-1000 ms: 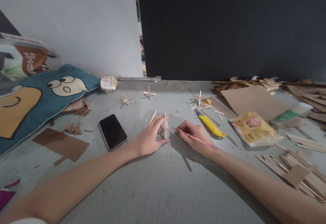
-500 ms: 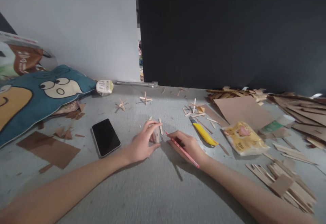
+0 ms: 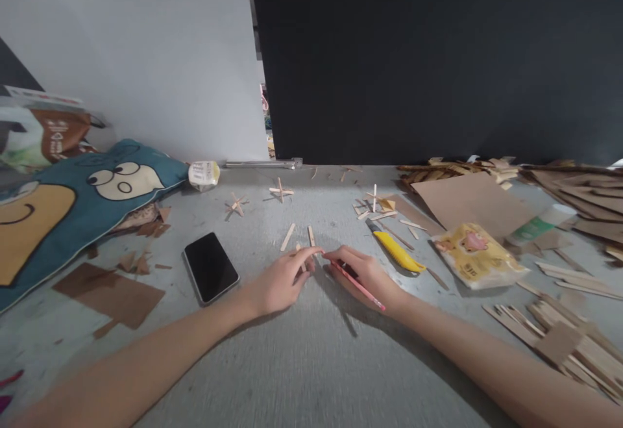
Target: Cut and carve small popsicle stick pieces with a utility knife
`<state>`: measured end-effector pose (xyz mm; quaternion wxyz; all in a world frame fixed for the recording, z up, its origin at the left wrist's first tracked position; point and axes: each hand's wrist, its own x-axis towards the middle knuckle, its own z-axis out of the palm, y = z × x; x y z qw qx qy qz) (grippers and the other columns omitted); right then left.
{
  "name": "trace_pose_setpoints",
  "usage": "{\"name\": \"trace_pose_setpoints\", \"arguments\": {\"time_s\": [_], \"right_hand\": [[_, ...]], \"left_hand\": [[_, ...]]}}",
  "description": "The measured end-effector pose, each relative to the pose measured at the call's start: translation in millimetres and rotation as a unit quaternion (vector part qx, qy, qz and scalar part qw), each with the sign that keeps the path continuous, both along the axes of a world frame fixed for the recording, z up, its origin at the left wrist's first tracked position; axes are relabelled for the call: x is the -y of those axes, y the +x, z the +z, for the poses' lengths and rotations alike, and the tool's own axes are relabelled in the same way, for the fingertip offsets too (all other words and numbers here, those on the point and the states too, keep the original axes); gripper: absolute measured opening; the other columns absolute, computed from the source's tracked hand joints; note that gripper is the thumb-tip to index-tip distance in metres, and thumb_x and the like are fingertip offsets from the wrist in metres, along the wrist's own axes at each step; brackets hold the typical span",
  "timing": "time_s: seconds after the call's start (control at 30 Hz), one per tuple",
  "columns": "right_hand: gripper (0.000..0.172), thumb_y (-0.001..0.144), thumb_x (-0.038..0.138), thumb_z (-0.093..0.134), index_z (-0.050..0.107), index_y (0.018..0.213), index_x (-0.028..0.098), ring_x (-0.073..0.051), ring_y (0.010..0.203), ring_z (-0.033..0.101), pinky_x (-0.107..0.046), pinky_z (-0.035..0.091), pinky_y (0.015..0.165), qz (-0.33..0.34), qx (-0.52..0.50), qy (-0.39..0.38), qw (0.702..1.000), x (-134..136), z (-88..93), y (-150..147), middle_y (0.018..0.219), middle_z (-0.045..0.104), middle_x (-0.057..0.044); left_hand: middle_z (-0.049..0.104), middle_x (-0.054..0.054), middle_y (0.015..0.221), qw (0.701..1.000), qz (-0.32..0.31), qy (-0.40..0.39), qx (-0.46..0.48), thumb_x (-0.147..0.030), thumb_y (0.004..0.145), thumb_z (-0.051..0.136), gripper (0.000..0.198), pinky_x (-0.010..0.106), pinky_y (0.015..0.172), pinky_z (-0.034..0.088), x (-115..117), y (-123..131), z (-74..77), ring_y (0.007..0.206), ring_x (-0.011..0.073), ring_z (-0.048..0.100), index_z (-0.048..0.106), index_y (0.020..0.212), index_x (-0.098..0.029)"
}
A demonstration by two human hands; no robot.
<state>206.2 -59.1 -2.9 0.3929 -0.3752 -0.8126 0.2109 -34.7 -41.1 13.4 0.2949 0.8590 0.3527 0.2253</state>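
My left hand (image 3: 281, 280) rests on the grey floor with its fingers pinched on a small wooden stick (image 3: 302, 257). My right hand (image 3: 365, 276) is closed round a pink pencil (image 3: 359, 285), whose tip meets the stick just by my left fingertips. Two more loose wooden sticks lie just beyond my hands, one (image 3: 287, 236) to the left and one (image 3: 311, 235) to the right. A yellow utility knife (image 3: 395, 249) lies a little to the right of my right hand.
A black phone (image 3: 211, 267) lies left of my left hand. A blue cartoon cushion (image 3: 73, 204) and brown card scraps (image 3: 111, 295) fill the left. A yellow snack packet (image 3: 474, 256), cardboard sheets (image 3: 470, 198) and strips (image 3: 569, 337) lie right. Small stick crosses (image 3: 281, 191) sit by the wall.
My left fingers have lowered and closed onto the stick on the floor. The pencil tip has moved in to meet it. The view has shifted slightly.
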Motion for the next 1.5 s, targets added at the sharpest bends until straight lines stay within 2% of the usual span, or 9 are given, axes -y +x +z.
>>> {"name": "trace_pose_setpoints", "arguments": {"time_s": [0.13,0.5,0.8,1.03,1.3,1.5], "right_hand": [[0.026,0.105,0.033,0.051,0.068,0.119,0.020,-0.017,0.076,0.068,-0.028,0.054,0.073,0.008,0.003,-0.001,1.000,-1.0,-3.9,0.7,0.093,0.070,-0.008],[0.026,0.103,0.024,0.051,0.069,0.122,0.022,-0.017,0.078,0.066,-0.027,0.052,0.072,0.029,0.006,-0.025,0.999,-0.5,-2.7,4.4,0.096,0.068,-0.007],[0.024,0.104,0.022,0.051,0.067,0.122,0.021,-0.016,0.081,0.067,-0.027,0.053,0.075,0.048,0.011,-0.029,0.998,-0.7,-2.4,5.8,0.100,0.067,-0.007],[0.023,0.106,0.025,0.050,0.067,0.121,0.019,-0.015,0.077,0.066,-0.026,0.054,0.072,0.041,0.013,0.007,0.999,-1.0,-2.7,4.0,0.097,0.067,-0.008],[0.026,0.108,0.027,0.048,0.070,0.118,0.019,-0.016,0.083,0.070,-0.028,0.057,0.080,0.047,0.003,0.016,0.999,-1.2,0.4,1.3,0.099,0.068,-0.010],[0.031,0.109,0.032,0.046,0.073,0.119,0.020,-0.018,0.086,0.072,-0.031,0.059,0.082,0.032,-0.004,0.026,0.999,-0.1,0.7,-0.1,0.102,0.070,-0.011]], "left_hand": [[0.071,0.008,0.106,0.999,0.025,-0.030,0.027,-0.014,0.096,0.051,0.050,0.035,0.082,0.056,-0.1,2.1,1.5,0.082,0.0174,0.067,0.048,0.146,-0.023],[0.071,0.007,0.102,0.997,0.029,-0.052,0.046,-0.019,0.098,0.054,0.047,0.037,0.084,0.056,-2.1,3.4,2.1,0.083,0.0190,0.069,0.048,0.144,-0.024],[0.070,0.005,0.099,0.996,0.030,-0.062,0.054,-0.021,0.098,0.055,0.046,0.034,0.077,0.055,-4.7,3.0,1.1,0.079,0.0175,0.066,0.047,0.143,-0.023],[0.070,0.005,0.100,0.995,0.031,-0.068,0.060,-0.020,0.098,0.055,0.045,0.033,0.079,0.053,-4.7,2.4,-0.4,0.080,0.0168,0.066,0.047,0.142,-0.024],[0.071,0.005,0.098,0.996,0.035,-0.064,0.059,-0.020,0.097,0.057,0.045,0.033,0.080,0.053,-3.3,4.1,3.3,0.079,0.0174,0.067,0.048,0.141,-0.022],[0.071,0.004,0.098,0.996,0.036,-0.058,0.059,-0.021,0.097,0.057,0.046,0.033,0.079,0.054,-4.6,2.9,-0.3,0.079,0.0180,0.067,0.047,0.142,-0.024]]}}
